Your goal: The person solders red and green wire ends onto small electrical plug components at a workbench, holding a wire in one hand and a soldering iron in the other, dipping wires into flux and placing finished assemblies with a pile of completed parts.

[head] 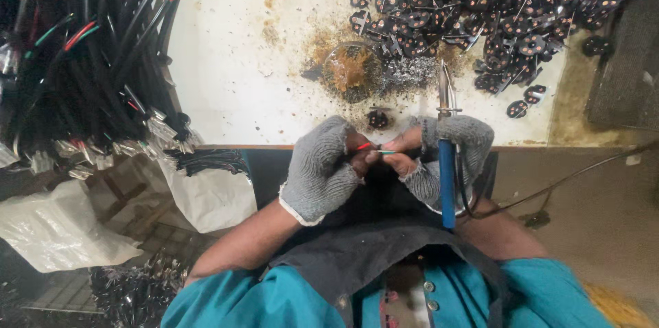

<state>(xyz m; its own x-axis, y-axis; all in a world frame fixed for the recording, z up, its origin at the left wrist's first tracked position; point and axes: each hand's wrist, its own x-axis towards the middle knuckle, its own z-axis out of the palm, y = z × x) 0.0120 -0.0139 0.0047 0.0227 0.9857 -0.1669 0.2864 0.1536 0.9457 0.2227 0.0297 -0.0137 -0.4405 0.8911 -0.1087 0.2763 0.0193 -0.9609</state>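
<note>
**Wire ends pinched at the bench edge**

Both hands are held close together just below the near edge of the white worktop [233, 60], over the lap. Grey knitted fingerless gloves are worn on both. The left hand [321, 167] is curled, its bare fingertips pressed on the red wire [364, 145]. The right hand [439, 153] is closed as well: the green wire [386, 152] is pinched at its fingertips, and a blue-handled soldering iron [446, 163] is gripped in the same hand, tip pointing away toward the bench (its cord trails off to the right). The two wire ends lie just beside each other between the hands; whether they touch cannot be told.

On the worktop, a single black round plug insert [377, 119] sits just beyond the fingers. Behind it a rusty, scorched solder patch [353, 71] is seen, and further back a large heap of black plug inserts [494, 5]. To the left, a thick bundle of black cables [82, 60] with stripped ends hangs over the bench side.
</note>
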